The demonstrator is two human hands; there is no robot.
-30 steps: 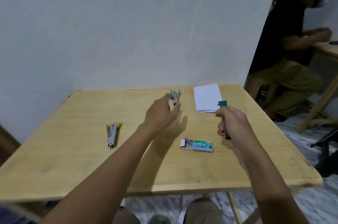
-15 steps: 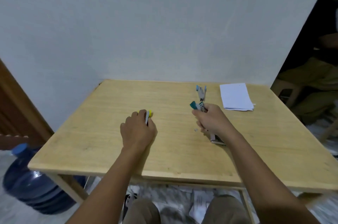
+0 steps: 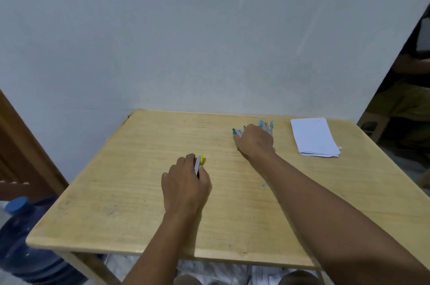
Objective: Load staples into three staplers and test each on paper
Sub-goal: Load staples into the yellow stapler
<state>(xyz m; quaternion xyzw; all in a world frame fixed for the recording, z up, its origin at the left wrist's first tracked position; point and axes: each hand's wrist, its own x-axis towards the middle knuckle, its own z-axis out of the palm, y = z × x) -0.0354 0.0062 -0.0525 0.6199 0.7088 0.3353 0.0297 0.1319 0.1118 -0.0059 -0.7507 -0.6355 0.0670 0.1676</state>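
My left hand [image 3: 186, 182] grips the grey stapler with the yellow tip [image 3: 200, 161] on the wooden table [image 3: 139, 191], left of centre. My right hand [image 3: 254, 142] lies low on the table farther back, its fingers curled round the green-tipped stapler [image 3: 236, 131], whose end pokes out on the left. The blue-tipped stapler [image 3: 266, 125] lies just behind that hand, partly hidden by it. A stack of white paper [image 3: 313, 137] sits at the back right. My right forearm covers the staple box, apart from a small pale bit [image 3: 264, 184].
A white wall runs along the table's far edge. A blue water bottle [image 3: 23, 238] stands on the floor at the left by a wooden door. A seated person [image 3: 414, 89] is at the far right. Papers lie on the floor under the table.
My left hand left the blue stapler, moved to the yellow one and closed on it. My right hand carried the green stapler forward and down beside the blue stapler. The view swung left.
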